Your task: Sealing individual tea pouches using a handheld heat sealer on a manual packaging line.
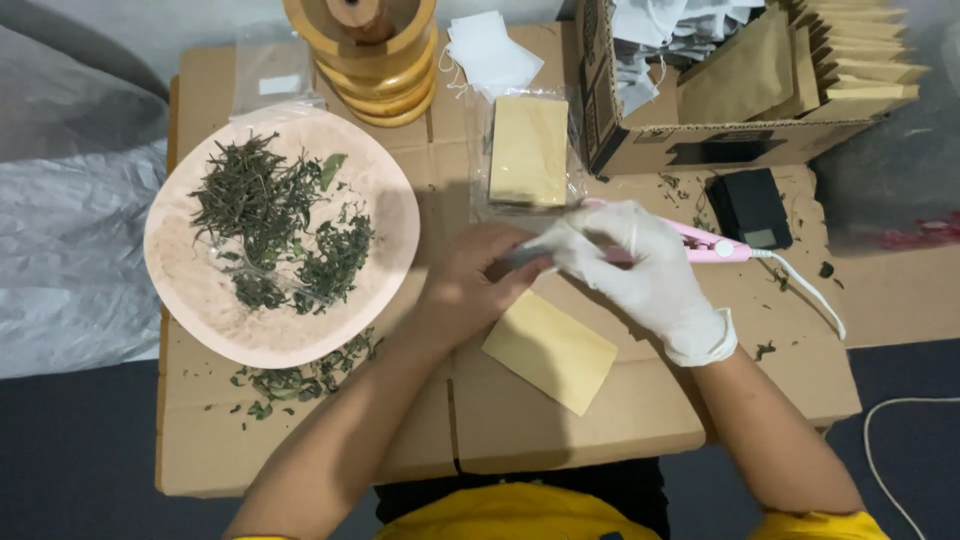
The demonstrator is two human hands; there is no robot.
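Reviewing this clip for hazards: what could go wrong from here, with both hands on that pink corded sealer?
1. The bare left hand pinches right at the tip of the pink corded handheld sealer gripped by the white-gloved right hand; if that tip is hot, the ungloved fingers could burn.
2. The sealer's white cord trails off the cardboard edge; a snag could jerk the tool.
3. The pink bowl of dried green leaves sits close to the left forearm and could be knocked.
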